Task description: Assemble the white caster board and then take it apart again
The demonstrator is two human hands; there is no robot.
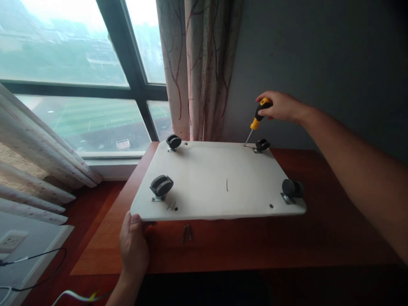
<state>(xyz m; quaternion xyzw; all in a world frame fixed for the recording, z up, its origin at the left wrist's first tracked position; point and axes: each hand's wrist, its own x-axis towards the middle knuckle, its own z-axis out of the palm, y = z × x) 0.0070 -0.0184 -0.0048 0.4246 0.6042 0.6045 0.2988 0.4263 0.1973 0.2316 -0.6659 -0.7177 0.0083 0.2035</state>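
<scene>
A white board (204, 178) with a caster wheel (161, 185) near each corner lies wheels-up above the table. My left hand (135, 242) grips its near left corner, thumb on the edge and fingers hidden underneath. At the far right, my right hand (280, 107) is wrapped round the handle of a yellow and black screwdriver (255, 124). The screwdriver is tilted, and its tip meets a hole at the board's far edge, beside the far right caster (262, 145). Two screws (186, 233) lie on the wood in front of the board. Holes show near the board's corners.
The reddish wooden table (242, 246) extends beyond the board on both sides. A patterned curtain (197, 68) and a grey wall (306, 55) stand behind it. Windows (70, 42) are at the left, with a wall socket (12, 242) and cables (63, 255) lower down.
</scene>
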